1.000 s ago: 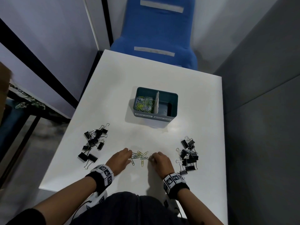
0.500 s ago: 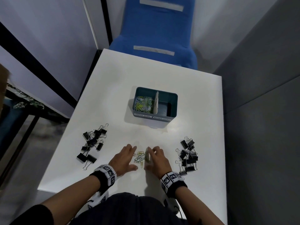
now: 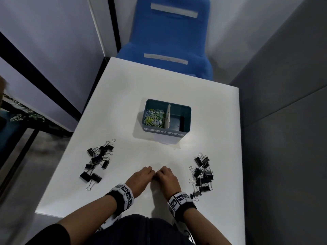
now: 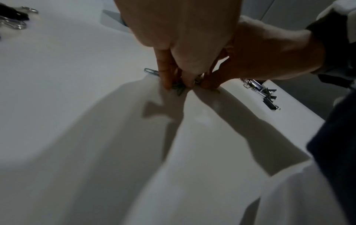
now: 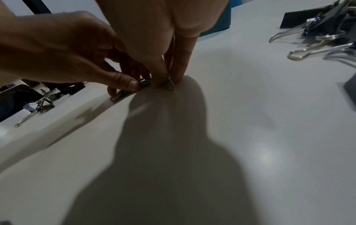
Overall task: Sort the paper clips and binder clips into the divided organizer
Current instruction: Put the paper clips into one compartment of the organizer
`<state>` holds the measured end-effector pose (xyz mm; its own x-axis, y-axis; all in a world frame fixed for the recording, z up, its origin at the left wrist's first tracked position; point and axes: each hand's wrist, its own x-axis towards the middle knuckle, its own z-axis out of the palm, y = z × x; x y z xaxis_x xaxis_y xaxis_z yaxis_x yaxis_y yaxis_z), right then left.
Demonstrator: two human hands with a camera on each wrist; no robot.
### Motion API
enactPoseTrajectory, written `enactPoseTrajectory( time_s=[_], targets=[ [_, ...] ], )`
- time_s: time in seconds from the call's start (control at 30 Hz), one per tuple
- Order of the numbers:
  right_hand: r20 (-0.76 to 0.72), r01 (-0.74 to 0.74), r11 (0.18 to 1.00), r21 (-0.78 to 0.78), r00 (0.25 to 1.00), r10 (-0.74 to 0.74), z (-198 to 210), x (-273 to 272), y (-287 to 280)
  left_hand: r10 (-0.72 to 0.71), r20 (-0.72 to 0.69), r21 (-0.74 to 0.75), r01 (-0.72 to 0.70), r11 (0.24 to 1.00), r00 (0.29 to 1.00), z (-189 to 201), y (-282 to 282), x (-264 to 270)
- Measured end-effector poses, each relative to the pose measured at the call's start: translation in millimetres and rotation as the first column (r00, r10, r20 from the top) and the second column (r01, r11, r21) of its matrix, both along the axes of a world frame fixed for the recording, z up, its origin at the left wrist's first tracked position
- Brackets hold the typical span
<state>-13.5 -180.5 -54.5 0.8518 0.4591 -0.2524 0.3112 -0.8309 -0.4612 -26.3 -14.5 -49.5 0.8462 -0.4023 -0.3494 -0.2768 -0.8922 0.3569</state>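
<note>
Both hands meet at the table's near middle, fingertips down on a small heap of coloured paper clips (image 4: 179, 90). My left hand (image 3: 148, 172) pinches some of them between thumb and fingers. My right hand (image 3: 162, 172) pinches others, with one clip (image 5: 170, 86) showing at its fingertips. One loose clip (image 4: 151, 71) pokes out beside the left fingers. The teal divided organizer (image 3: 186, 110) stands farther back; its left compartment holds many paper clips (image 3: 154, 116) and its right compartment looks empty. The hands hide most of the heap in the head view.
Black binder clips lie in two piles, one to the left (image 3: 97, 161) and one to the right (image 3: 202, 175) of the hands. A blue chair (image 3: 169, 41) stands behind the white table (image 3: 123, 103). The table's near edge is close to my wrists.
The hands have closed in from either side of the scattered paper clips. Their fingertips now touch over the gathered heap.
</note>
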Motion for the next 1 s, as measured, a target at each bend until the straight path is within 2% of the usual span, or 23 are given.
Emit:
enactPoseTrajectory(
  time_s=[0.13,0.33,0.53,0.67,0.83,0.9,1.0],
  targets=[
    [-0.018,0.005,0.999,-0.039,1.0,-0.006,0.4,3.7,-2.2,0.067,-0.027,-0.046,-0.068,0.997,0.997,-1.8,1.1,5.5],
    [-0.071,0.186,0.979,-0.078,0.979,-0.191,2.3,13.8,-15.1,0.102,-0.074,-0.099,-0.109,0.989,0.992,4.8,2.0,11.1],
    [-0.107,0.167,0.978,-0.128,0.978,-0.181,9.1,15.8,-20.6,0.162,-0.054,-0.255,-0.17,0.952,0.985,29.2,3.1,26.1],
    [-0.165,0.235,0.966,-0.109,0.954,-0.251,11.7,17.2,-22.7,0.271,0.04,-0.419,-0.23,0.878,0.962,76.0,0.7,72.1],
    [-0.191,0.322,0.945,-0.053,0.926,-0.326,29.1,28.0,-20.3,0.461,0.168,-0.534,-0.313,0.785,0.871,124.7,6.3,150.8],
    [-0.186,0.338,0.941,-0.027,0.923,-0.337,43.4,42.7,-17.0,0.492,0.197,-0.528,-0.331,0.782,0.848,131.7,14.4,170.5],
    [-0.144,0.389,0.919,0.065,0.915,-0.377,72.3,79.4,-14.3,0.491,0.274,-0.467,-0.332,0.819,0.827,127.3,24.3,174.2]
  ],
)
